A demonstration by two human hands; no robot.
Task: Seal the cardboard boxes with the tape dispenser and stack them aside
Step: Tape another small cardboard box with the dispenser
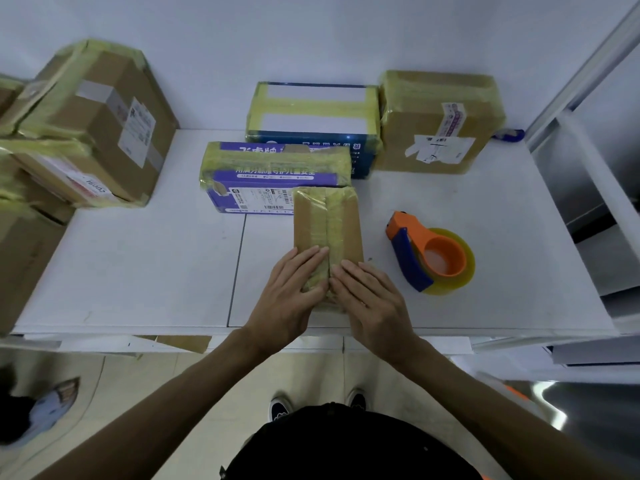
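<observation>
Your two hands lie flat and side by side on the near end of a small cardboard box [327, 230] at the front middle of the white desk [138, 271]. The left hand [294, 289] and right hand [370, 299] have straight fingers pressing down on either side of the taped centre seam. They grip nothing, and the index fingers almost meet.

The box's long axis runs straight away from you. Its near end is under your palms, and its far end is just beside, perhaps touching, the purple box [273, 168] behind it. The yellowish tape runs along that same axis.

The box looks small enough to be light, and the cardboard looks stiff enough to keep its shape in one hand. The glossy tape is probably slick, so take hold on the bare brown strips along the two long sides, thumb on one and fingers on the other.

The tape dispenser [429, 254] rests on the desk near your right hand, apart from the box. Its orange nose points away and to the left.

Taped boxes [93, 123] stand piled at the left edge of the desk.
</observation>
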